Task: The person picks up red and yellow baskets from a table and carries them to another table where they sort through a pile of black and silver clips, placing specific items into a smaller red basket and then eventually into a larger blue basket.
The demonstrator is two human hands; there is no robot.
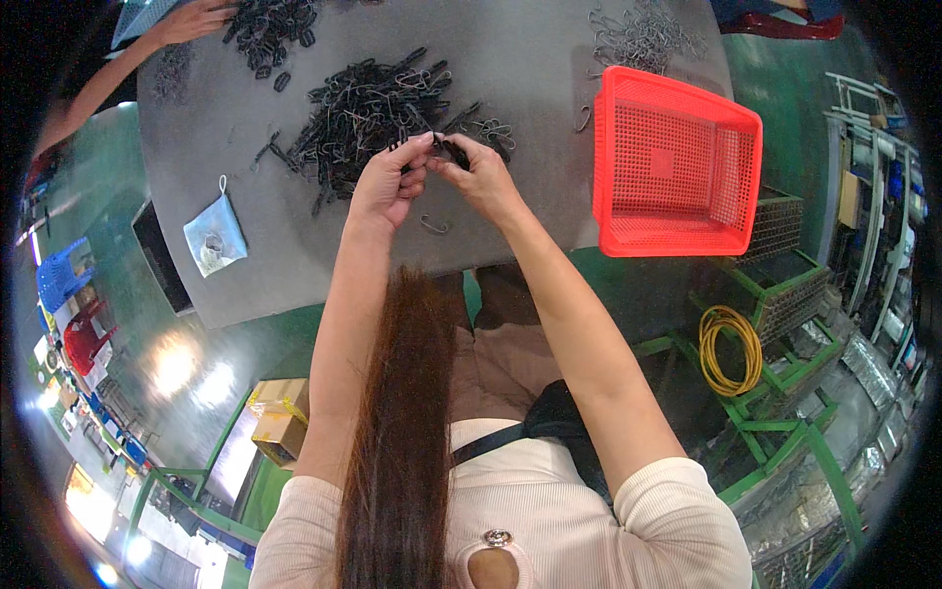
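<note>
My left hand [391,185] and my right hand [479,175] meet over the grey table [530,69], fingertips pinched together on a small black clip [449,150]. Both hands grip the same piece from either side. Just beyond them lies a big heap of black clips and wire parts [368,108]. One loose wire hook [435,225] lies on the table below my hands.
A red mesh basket [677,162] stands at the table's right edge. Grey wire hooks [643,37] are piled at the far right. Another person's hand [191,22] reaches a second clip pile [270,29] at the far left. A blue face mask [216,238] lies near the left.
</note>
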